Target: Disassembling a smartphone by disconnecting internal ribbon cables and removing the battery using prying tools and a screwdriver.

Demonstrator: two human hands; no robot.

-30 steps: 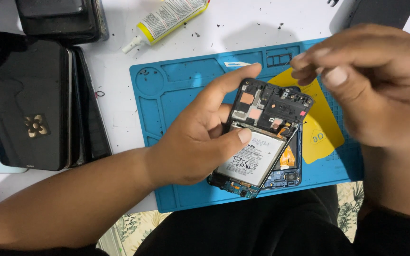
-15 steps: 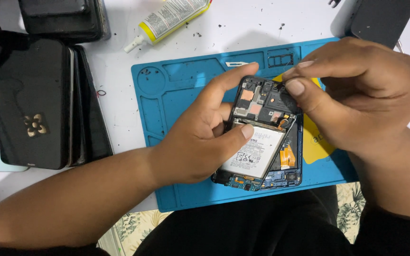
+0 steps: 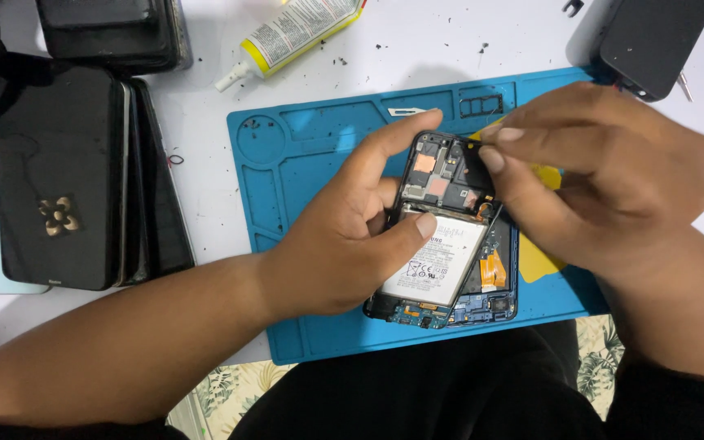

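1. The opened dark-framed smartphone with its back cover off (image 3: 450, 236) lies over the right half of the blue silicone repair mat (image 3: 303, 163), tilted, its top end toward the mat's far edge.
2. The left hand (image 3: 344, 244) grips the phone's left side: the index finger reaches along the top-left corner and the thumb presses on the white rectangular battery (image 3: 435, 265).
3. The right hand (image 3: 605, 171) sits over the phone's top-right corner, thumb and forefinger closed together on a small dark part there. The part itself is mostly covered by the fingertips; I cannot tell what it is.
4. Hidden: the phone's right edge and upper-right board lie under the right hand. The yellow flat plastic piece (image 3: 541, 261) on the mat to the right of the phone shows only in slivers.
5. Visible inside the phone: copper-coloured shields near the top and an orange flex cable (image 3: 492, 269) beside the battery.
6. Cut off: the black rectangular device (image 3: 653, 41) beyond the mat's far-right corner and the yellow-labelled glue tube (image 3: 295, 33) beyond its far edge both run out of frame.
7. The stack of dark phones and cases (image 3: 67, 171) lies left of the mat, well apart from the phone.
8. Open room: the mat's left portion with its moulded compartments is bare; its near edge runs along the table edge above the lap.
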